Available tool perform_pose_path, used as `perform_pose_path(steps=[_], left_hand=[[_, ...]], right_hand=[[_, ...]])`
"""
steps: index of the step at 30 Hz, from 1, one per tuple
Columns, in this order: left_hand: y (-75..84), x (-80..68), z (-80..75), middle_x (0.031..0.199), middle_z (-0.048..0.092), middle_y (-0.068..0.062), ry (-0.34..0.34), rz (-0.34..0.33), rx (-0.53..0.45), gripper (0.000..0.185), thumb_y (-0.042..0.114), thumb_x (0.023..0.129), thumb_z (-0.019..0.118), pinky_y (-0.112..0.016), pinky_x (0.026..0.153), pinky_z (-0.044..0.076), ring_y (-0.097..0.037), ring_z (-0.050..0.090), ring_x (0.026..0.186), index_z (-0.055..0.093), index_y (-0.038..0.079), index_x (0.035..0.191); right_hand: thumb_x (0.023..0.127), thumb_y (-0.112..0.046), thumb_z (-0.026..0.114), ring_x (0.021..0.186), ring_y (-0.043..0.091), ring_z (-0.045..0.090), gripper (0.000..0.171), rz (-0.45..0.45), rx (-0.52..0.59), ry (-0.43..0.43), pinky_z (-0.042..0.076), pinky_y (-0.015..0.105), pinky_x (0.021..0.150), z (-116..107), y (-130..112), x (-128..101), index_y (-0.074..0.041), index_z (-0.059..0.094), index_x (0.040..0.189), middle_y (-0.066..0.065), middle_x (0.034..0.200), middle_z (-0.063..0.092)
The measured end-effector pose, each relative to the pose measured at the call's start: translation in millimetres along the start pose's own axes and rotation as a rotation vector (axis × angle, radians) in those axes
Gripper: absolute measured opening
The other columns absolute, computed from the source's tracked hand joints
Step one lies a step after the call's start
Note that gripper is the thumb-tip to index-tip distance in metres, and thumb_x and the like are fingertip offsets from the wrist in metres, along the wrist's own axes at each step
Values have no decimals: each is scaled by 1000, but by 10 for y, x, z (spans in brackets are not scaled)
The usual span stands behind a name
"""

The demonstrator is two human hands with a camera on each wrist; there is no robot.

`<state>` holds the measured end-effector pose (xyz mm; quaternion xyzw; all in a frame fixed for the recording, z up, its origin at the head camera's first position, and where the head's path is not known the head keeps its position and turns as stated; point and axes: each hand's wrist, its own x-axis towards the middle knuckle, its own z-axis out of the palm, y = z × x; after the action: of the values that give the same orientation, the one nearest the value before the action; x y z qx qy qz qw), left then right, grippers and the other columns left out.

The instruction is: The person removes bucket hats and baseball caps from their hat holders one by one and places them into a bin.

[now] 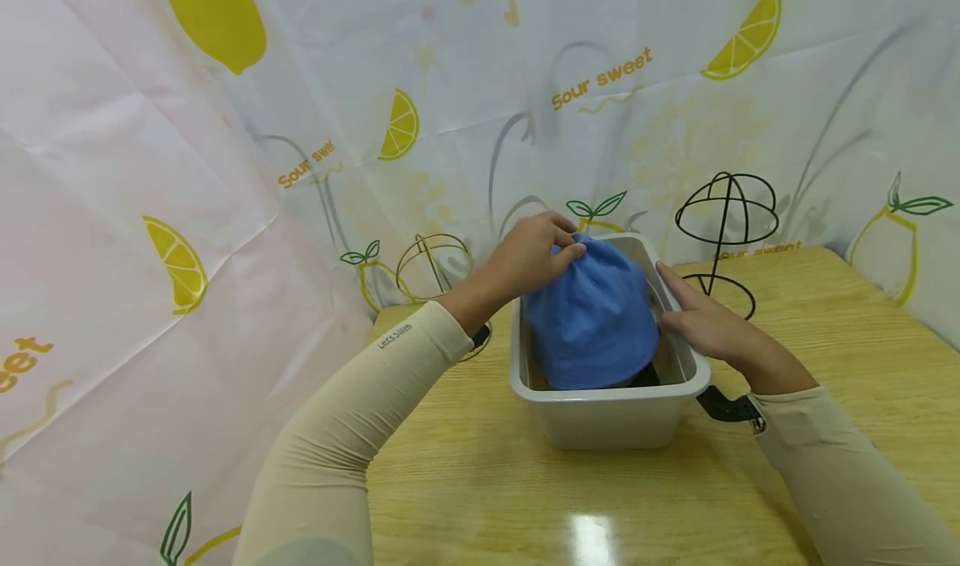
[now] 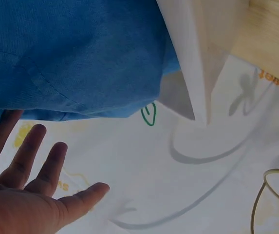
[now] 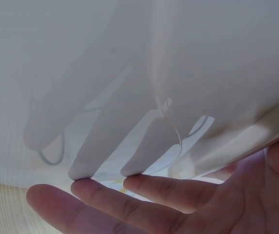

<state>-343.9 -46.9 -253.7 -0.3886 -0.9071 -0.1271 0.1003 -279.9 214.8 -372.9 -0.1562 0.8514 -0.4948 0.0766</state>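
Since the worktop point(image 1: 570, 491) is glossy pale wood w/ glare, the grey plastic tub point(image 1: 611, 416) prob slides easily. Right hand point(image 1: 708, 324) lies flat along the tub's right wall, fingers straight, not gripping anything. Blue hat point(image 1: 592, 316) sits crown-up inside the tub: soft cotton-looking fabric, light and floppy imo, best pinched at the crown or brim. Left hand point(image 1: 534, 253) pinches its top far edge. Behind: two wire hat stands, black one point(image 1: 723, 237) and gold one point(image 1: 435, 267).

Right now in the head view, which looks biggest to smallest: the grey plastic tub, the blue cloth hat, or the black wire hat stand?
1. Grey plastic tub
2. Blue cloth hat
3. Black wire hat stand, though it stands farther back.
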Motion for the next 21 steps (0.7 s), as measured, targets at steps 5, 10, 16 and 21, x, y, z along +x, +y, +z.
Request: perform_pose_path(steps=[5,10,16,21], left_hand=[[-22,4,52,147,61,-8,-98,70,48,30,29,105,61,-37,114,45,-25,59,135,79,10,120],[-33,2,90,156,53,-6,-144,104,103,33,32,106,59,-44,119,40,-25,51,144,75,13,128],[-46,-14,121,164,42,2,-233,203,225,41,38,108,53,-62,122,28,-19,38,153,64,19,143],[-66,-11,149,170,29,2,-347,252,290,56,42,110,44,-60,124,25,-19,30,157,42,16,159]], right_hand=[[102,-8,45,154,56,4,88,-7,-5,4,31,76,110,11,-9,-10,-16,-16,165,22,172,-13],[102,-7,44,154,56,4,88,-14,-3,3,33,76,109,9,-17,-17,-15,-16,165,23,172,-13],[102,-8,45,155,56,3,88,-7,-11,4,31,76,111,8,-19,-15,-15,-15,165,22,172,-13],[102,-9,44,155,56,4,87,0,-18,2,30,75,111,8,-32,-20,-15,-15,165,23,172,-13]])
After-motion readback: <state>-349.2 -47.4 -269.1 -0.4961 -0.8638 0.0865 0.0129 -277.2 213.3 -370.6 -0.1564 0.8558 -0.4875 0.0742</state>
